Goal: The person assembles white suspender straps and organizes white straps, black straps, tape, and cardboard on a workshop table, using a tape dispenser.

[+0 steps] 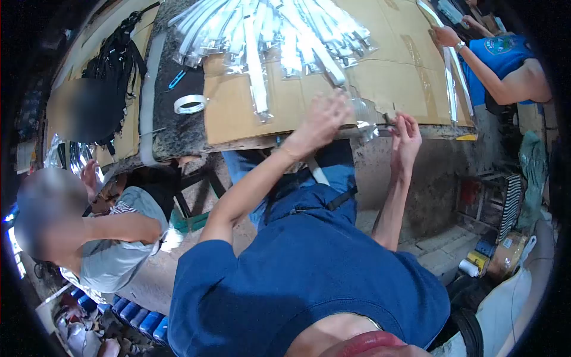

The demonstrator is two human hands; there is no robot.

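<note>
My left hand (324, 119) is over the front part of the cardboard, fingers bent and somewhat blurred. It is near the lower end of a white strap (331, 68); whether it grips anything I cannot make out. My right hand (406, 134) is at the table's front edge, thumb and fingertips pinched together at a small dark piece (390, 121) too small to name. Between my hands a clear plastic bag (366, 113) lies partly over the edge. Beyond them, many white straps in clear bags (253, 59) fan out across the cardboard sheet (392, 71).
A tape roll (190, 105) and a blue snipper (176, 79) lie left of the cardboard. Black straps (122, 56) are piled farther left. One co-worker (119, 238) sits at left; another in a blue top (502, 62) is at right. A rack (485, 199) stands lower right.
</note>
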